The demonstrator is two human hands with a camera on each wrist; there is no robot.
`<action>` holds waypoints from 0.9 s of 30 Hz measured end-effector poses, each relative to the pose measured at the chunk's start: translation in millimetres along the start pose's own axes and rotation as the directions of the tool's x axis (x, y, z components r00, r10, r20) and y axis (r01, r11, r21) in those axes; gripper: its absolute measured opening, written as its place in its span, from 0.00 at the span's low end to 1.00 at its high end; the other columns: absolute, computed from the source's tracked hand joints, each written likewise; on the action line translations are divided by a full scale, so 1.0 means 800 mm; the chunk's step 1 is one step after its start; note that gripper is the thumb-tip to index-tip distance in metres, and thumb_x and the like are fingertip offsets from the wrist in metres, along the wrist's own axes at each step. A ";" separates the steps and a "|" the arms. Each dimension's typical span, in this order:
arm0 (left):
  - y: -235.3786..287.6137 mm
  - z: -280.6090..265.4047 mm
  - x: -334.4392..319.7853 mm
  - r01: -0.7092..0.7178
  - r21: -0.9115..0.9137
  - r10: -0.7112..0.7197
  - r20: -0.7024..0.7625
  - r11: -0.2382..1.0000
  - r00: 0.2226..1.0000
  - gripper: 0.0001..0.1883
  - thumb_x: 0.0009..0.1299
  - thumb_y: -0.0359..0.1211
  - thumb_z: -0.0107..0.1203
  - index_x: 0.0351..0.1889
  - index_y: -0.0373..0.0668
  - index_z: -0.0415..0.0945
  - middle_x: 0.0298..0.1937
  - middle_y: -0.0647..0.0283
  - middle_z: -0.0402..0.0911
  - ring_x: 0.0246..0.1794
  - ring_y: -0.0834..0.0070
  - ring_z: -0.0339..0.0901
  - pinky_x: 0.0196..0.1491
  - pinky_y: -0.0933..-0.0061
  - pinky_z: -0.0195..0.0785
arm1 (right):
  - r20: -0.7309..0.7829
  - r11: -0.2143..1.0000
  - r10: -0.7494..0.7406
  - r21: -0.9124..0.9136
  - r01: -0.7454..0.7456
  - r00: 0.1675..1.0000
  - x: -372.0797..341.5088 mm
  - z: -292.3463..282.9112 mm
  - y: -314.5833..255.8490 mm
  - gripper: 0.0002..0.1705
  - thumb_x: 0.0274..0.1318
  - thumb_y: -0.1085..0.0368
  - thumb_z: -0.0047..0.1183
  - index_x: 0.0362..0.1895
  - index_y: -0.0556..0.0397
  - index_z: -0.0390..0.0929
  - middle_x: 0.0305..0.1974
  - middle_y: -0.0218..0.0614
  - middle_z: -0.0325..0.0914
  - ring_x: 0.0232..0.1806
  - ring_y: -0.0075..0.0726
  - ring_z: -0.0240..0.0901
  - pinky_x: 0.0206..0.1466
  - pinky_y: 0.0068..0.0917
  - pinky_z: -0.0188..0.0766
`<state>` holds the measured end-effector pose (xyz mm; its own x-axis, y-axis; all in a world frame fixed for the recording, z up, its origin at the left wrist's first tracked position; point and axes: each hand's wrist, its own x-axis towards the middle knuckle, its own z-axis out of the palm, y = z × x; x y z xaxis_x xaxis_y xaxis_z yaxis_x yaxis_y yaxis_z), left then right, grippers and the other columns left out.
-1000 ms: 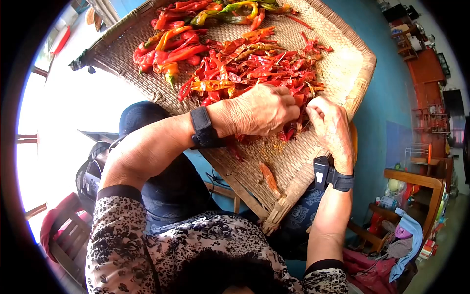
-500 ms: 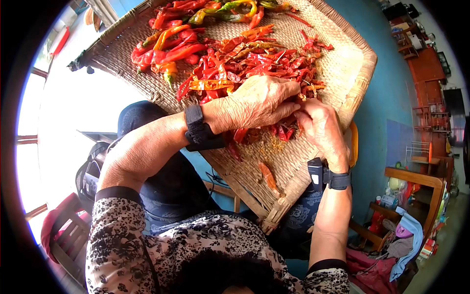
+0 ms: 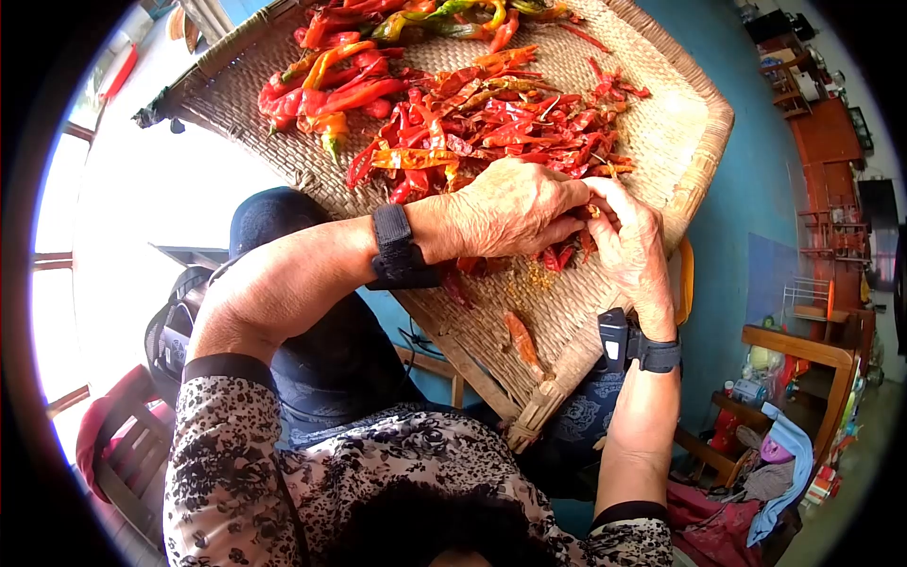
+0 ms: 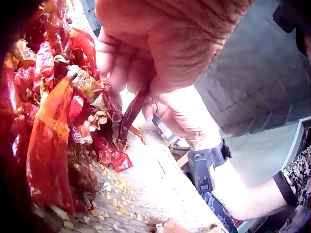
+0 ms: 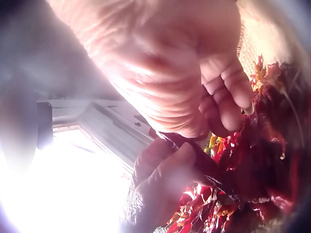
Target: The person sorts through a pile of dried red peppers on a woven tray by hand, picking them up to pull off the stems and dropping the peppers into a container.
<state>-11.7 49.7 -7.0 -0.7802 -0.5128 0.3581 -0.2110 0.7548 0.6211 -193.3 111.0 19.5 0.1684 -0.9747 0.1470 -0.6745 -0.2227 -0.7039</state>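
Note:
In the head view, my left hand (image 3: 510,213) and right hand (image 3: 631,248) meet over the near right part of the woven tray (image 3: 694,123), fingertips almost touching. Both pinch a dark red dried pepper, its yellow seeds (image 3: 593,210) showing between them. In the left wrist view the pepper (image 4: 133,111) hangs from my left fingers; the right wrist view shows my right thumb side against a dark piece (image 5: 172,140). Dried red peppers (image 3: 529,123) are heaped just beyond the hands. Loose seeds (image 3: 537,278) lie on the weave below.
Fresher red peppers (image 3: 354,94) and green-yellow ones (image 3: 444,21) lie at the tray's far left. A single orange-brown pepper (image 3: 520,338) is near its close corner. A wooden chair (image 3: 137,454) stands at left, and cloths (image 3: 784,472) lie at lower right.
From half a second ago, my right hand has shifted slightly right, its index finger now extended toward my left fingertips. Seeds show between the hands. The heap looks about the same.

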 end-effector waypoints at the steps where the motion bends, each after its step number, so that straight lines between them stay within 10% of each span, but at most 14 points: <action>1: -0.003 0.005 0.000 -0.029 0.023 0.030 -0.040 0.999 0.999 0.12 0.63 0.37 0.57 0.38 0.39 0.73 0.28 0.54 0.77 0.29 0.54 0.78 0.32 0.58 0.71 | 0.001 1.000 -0.010 -0.013 0.011 1.000 0.000 0.000 0.001 0.15 0.53 0.78 0.48 0.47 0.56 0.73 0.37 0.50 0.78 0.39 0.55 0.77 0.41 0.39 0.72; 21: -0.021 0.036 -0.006 -0.272 0.214 0.261 0.081 0.938 0.962 0.09 0.59 0.33 0.57 0.29 0.39 0.71 0.28 0.57 0.77 0.31 0.60 0.77 0.35 0.63 0.73 | 0.208 0.970 -0.028 -0.230 0.077 0.978 -0.006 0.008 0.001 0.13 0.46 0.82 0.41 0.39 0.62 0.69 0.38 0.55 0.74 0.43 0.66 0.71 0.41 0.48 0.68; 27: 0.001 0.004 0.003 -0.061 0.080 0.058 0.031 0.995 0.998 0.09 0.66 0.38 0.56 0.37 0.43 0.75 0.28 0.57 0.77 0.30 0.57 0.77 0.33 0.60 0.72 | -0.062 0.996 0.008 -0.086 -0.014 0.998 -0.004 -0.004 0.011 0.17 0.56 0.73 0.53 0.52 0.50 0.74 0.25 0.44 0.76 0.25 0.39 0.74 0.31 0.34 0.72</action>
<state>-15.3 50.5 -7.7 -0.8088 -0.4552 0.3723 -0.2095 0.8146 0.5408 -202.3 112.4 15.4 0.1176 -0.9759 0.1841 -0.7363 -0.2101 -0.6432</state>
